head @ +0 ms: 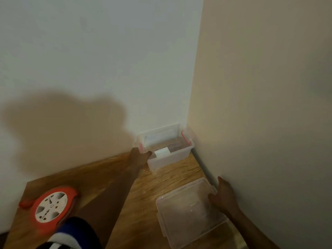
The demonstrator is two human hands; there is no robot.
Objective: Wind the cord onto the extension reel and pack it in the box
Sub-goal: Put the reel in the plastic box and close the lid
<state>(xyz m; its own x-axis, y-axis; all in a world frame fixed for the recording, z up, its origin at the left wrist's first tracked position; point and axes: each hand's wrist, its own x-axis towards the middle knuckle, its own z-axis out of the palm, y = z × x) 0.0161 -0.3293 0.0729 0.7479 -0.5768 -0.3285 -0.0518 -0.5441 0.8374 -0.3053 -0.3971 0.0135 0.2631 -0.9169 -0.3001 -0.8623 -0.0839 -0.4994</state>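
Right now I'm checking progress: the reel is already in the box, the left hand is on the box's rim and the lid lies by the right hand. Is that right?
Not quite. The head view shows the reel lying on the table, outside the box. The rest holds: the left hand is on the box's rim and the lid lies by the right hand.

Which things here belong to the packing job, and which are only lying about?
For the job: extension reel, open clear box, its lid, left hand at the box, right hand on the lid.
Lying about: white card in the box; wooden table.
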